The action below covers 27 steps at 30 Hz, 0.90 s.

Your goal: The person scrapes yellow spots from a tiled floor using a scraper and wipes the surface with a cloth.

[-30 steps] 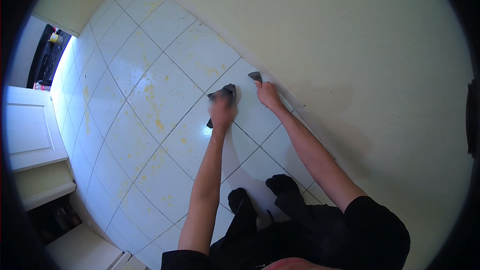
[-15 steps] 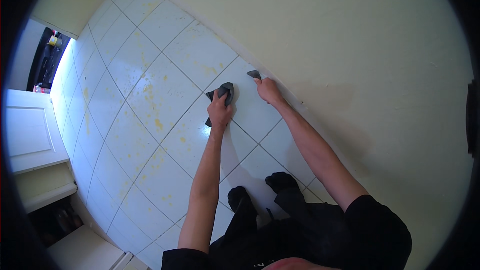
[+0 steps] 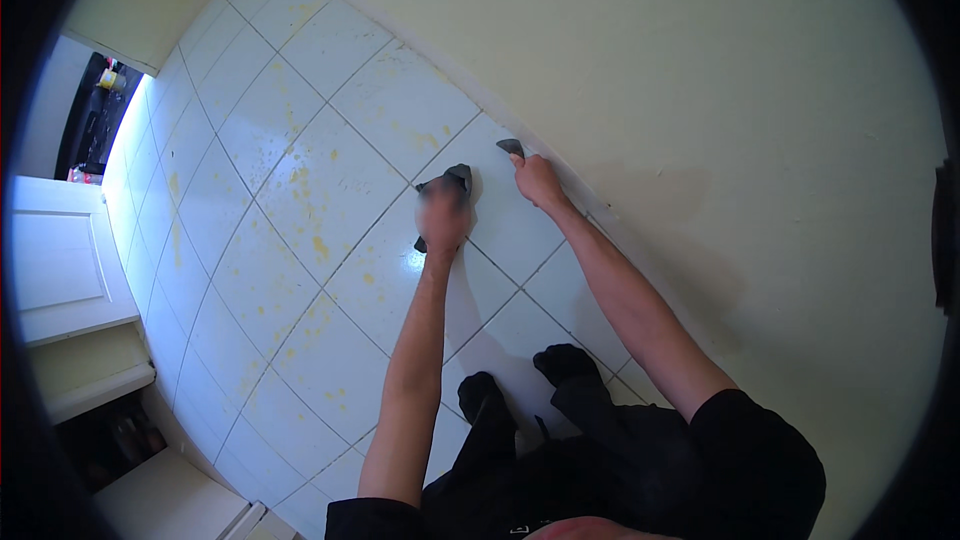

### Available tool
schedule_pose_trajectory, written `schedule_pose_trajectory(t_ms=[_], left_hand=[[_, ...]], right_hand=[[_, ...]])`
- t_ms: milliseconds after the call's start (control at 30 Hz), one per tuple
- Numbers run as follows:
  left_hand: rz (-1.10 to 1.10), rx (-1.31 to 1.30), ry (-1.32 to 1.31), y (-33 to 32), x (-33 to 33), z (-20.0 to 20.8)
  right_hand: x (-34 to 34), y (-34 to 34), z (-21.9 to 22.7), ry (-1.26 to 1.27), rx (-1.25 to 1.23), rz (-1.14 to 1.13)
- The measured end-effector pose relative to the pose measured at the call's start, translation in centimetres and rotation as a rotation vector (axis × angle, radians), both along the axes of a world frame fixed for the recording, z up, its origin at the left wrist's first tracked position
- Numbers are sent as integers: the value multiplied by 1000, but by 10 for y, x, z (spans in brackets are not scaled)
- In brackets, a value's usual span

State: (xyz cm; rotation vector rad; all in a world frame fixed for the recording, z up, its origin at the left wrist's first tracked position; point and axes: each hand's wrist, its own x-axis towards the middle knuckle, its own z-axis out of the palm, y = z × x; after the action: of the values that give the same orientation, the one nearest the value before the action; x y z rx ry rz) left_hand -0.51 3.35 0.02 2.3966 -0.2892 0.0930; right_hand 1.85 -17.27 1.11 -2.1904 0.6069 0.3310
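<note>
My left hand (image 3: 442, 220) is closed on a dark grey cloth (image 3: 461, 176) against the tiled floor (image 3: 300, 285). The hand is blurred, and folds of the cloth stick out beyond it and beside the wrist. To its right, close to the foot of the wall, my right hand (image 3: 538, 183) grips a scraper with a flared grey blade (image 3: 510, 147). The blade points up and left, at or just above the tiles; its handle is hidden in the fist. Yellow spots and smears (image 3: 320, 246) lie on the tiles left of the cloth.
A pale wall (image 3: 700, 70) runs diagonally along the right. My feet in black socks (image 3: 566, 364) stand on the tiles below my hands. At the left are a white cabinet door (image 3: 62, 258), an open dark compartment (image 3: 110, 440) and an opening with assorted items.
The floor and wall appear shifted very slightly to the right. Both hands keep their grips in nearly the same places; the left hand now looks blurred.
</note>
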Motion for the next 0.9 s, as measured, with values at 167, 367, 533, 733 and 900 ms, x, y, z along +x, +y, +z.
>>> schedule_pose_trajectory(t_ms=[167, 367, 533, 733, 900], left_hand=[[-19, -20, 11, -11, 1, 1], [18, 16, -111, -2, 1, -6], [10, -3, -89, -5, -1, -5], [-3, 8, -19, -2, 0, -1], [-11, -3, 18, -6, 1, -6]], right_hand=[[-2, -10, -13, -73, -126, 62], [4, -3, -10, -52, -50, 54], [3, -5, -6, -159, -122, 98], [-16, -20, -8, -97, -150, 130], [-14, -18, -2, -24, -102, 90]])
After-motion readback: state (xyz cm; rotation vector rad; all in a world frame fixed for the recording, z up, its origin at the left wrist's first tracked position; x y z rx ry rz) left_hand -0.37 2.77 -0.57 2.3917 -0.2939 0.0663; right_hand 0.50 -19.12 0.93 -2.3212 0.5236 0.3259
